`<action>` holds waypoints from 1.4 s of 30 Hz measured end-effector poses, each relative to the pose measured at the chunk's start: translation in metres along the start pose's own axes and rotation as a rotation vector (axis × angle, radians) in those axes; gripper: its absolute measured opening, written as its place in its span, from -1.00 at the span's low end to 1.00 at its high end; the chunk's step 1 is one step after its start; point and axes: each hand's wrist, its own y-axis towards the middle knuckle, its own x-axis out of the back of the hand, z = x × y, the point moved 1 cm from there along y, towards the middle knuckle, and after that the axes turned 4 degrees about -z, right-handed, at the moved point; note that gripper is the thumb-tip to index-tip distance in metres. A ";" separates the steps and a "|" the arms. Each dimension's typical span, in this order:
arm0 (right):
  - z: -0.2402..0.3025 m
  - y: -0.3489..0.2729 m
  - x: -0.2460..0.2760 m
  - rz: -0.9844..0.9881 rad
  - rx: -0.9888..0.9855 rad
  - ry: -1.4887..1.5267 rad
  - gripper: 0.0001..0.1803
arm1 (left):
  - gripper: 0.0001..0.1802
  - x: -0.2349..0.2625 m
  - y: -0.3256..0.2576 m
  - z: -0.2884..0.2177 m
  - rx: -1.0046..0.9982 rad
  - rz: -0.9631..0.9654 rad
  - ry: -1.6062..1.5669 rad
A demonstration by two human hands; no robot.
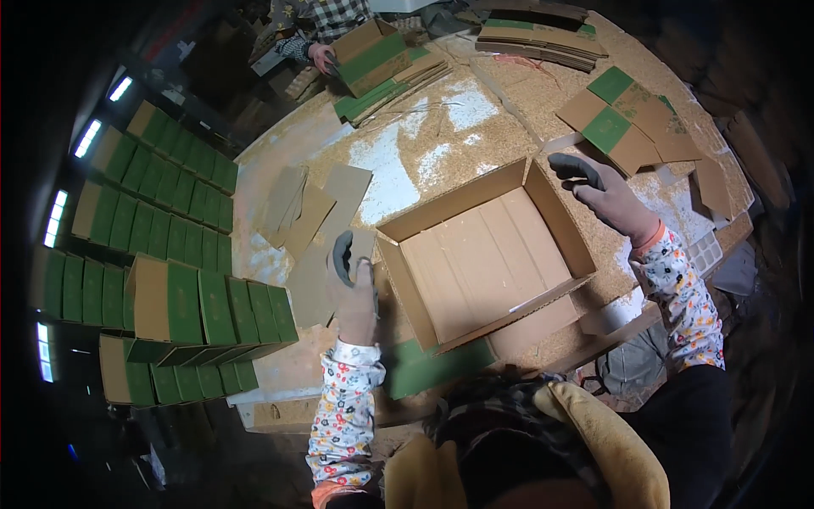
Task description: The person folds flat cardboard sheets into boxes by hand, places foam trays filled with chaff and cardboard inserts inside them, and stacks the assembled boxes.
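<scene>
An open-topped cardboard box (pixel 483 263) stands on the worktable in front of me, its brown inside facing up. My left hand (pixel 351 288), in a glove with dark fingertips, is raised just off the box's left side, thumb and fingers apart. On the other side, my right hand (pixel 606 193) hovers by the far right corner with its gloved fingers curved and apart. Neither hand holds anything. A flat green and brown cardboard piece (pixel 437 366) lies partly under the box's near side.
Stacked green and brown boxes (pixel 161 212) rise along the left. Loose cardboard pieces (pixel 318 212) lie left of the box, flat green-striped cartons (pixel 623 123) at the right, a cardboard stack (pixel 543 38) at the back. Across the table (pixel 458 140), a co-worker's gloved hand (pixel 322 58) holds another box (pixel 370 58).
</scene>
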 end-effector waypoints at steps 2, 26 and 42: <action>-0.066 0.000 0.004 0.144 -0.254 0.198 -0.27 | -0.42 -0.010 -0.023 0.012 0.623 0.018 -0.371; 0.307 0.187 -0.469 0.183 0.378 0.717 -0.44 | -0.44 0.638 0.001 0.203 -0.115 -1.514 -0.155; 0.107 0.095 -0.412 0.259 0.154 -0.516 -0.21 | -0.49 0.544 -0.007 0.224 -0.013 -1.617 -0.248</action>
